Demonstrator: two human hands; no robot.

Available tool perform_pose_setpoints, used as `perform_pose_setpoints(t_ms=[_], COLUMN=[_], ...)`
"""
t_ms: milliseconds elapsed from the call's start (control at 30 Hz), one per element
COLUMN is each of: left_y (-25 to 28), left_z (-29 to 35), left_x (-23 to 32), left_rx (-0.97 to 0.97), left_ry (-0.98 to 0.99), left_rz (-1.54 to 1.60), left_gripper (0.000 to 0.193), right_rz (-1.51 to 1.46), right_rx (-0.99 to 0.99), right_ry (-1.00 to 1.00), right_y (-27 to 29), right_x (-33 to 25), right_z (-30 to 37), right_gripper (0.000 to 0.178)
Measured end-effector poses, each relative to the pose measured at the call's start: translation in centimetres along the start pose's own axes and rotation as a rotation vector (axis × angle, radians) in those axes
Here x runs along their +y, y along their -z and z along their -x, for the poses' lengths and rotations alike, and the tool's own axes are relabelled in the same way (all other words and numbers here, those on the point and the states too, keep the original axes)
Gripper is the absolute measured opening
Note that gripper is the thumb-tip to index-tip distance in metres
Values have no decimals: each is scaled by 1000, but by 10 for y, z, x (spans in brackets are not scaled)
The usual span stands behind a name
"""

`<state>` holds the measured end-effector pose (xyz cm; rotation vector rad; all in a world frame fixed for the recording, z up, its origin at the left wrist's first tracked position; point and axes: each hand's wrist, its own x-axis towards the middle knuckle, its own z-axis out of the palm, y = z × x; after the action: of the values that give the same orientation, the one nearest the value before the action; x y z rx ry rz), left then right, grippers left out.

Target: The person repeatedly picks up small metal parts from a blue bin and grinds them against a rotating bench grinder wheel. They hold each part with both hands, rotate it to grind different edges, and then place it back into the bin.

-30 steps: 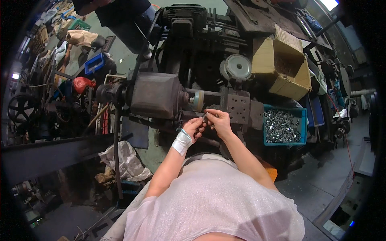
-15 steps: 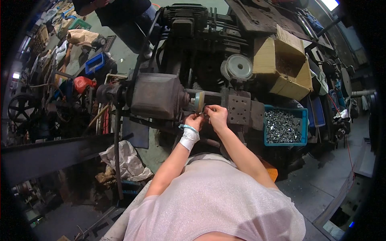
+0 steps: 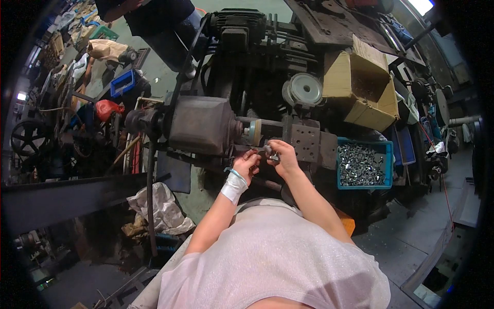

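My left hand [image 3: 246,165] is just below the machine's spindle, its fingertips closed in a pinch; anything between them is too small to make out. A white wrap and a light blue band circle that wrist. Close beside it on the right, my right hand [image 3: 286,158] has its fingers curled round small shiny metal parts [image 3: 275,156]. The two hands are slightly apart. Just above them is a tan-rimmed wheel [image 3: 257,132] on the spindle of a dark machine head [image 3: 200,124]. Whether the wheel is turning, I cannot tell.
To the right stands a teal crate [image 3: 340,178] full of small metal parts, below an open cardboard box [image 3: 337,77]. A drilled metal block [image 3: 305,142] and a round metal disc [image 3: 305,88] sit by the wheel. Another person [image 3: 159,31] stands beyond the machine at far left.
My hands have drawn slightly apart and down from the wheel. My right hand has turned, bringing the metal parts in its fingers into view.
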<state>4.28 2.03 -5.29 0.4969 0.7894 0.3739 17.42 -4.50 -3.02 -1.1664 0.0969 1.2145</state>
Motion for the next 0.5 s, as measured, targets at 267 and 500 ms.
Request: perform_pose_setpoints(t_ms=[267,500], left_y=[14,-6], left_z=[12,20], left_x=[-3,-4], left_rx=[-110,29], left_ry=[147,34], left_rz=[274,68], left_gripper=[26,32], right_rz=[400,728], right_rx=[-161,-95], right_ry=[-105,364], right_y=[3,-3], right_x=[-5,25], right_z=[29,29], right_gripper=[10,16])
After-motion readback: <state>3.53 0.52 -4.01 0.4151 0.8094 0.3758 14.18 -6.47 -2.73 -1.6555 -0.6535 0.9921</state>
